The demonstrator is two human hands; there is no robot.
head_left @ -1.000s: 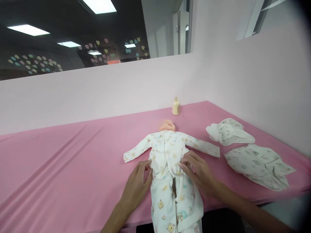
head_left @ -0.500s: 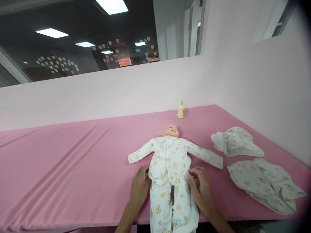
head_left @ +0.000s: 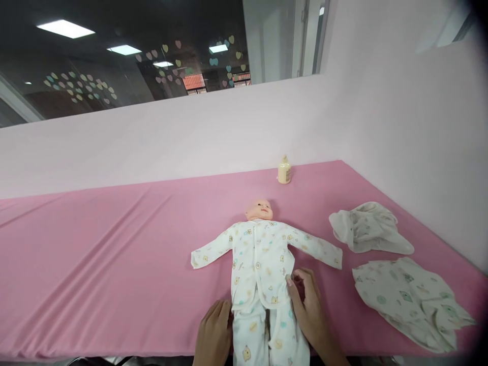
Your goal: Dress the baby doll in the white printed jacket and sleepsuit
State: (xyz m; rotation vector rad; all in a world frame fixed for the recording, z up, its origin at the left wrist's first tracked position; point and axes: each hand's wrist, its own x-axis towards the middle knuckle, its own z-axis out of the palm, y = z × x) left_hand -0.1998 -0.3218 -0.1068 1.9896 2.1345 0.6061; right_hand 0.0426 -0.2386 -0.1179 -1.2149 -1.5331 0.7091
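Observation:
A baby doll (head_left: 260, 209) lies on its back with its head away from me, dressed in a white printed baby jacket (head_left: 263, 259) and matching baby pants (head_left: 249, 330). The jacket's sleeves stretch out to both sides. Beside the jacket hem and the waist of the pants, my left hand (head_left: 214, 333) has its fingers curled in; their tips are hidden against the cloth. My right hand (head_left: 310, 307) pinches the jacket's side edge between thumb and fingers, above the hem. The pants run out of view at the bottom.
Pink cloth (head_left: 114, 264) covers the table, with long creases at left. A pale yellow pump bottle (head_left: 284, 172) stands near the back wall. Two crumpled white printed cloths (head_left: 369, 229) (head_left: 412, 300) lie at right. A window (head_left: 125, 51) is set in the wall.
My left hand has moved down along the doll's side, from the jacket's side to its hem. The jacket front lies straighter and lower. My right hand stays at the jacket's edge. The view has shifted slightly.

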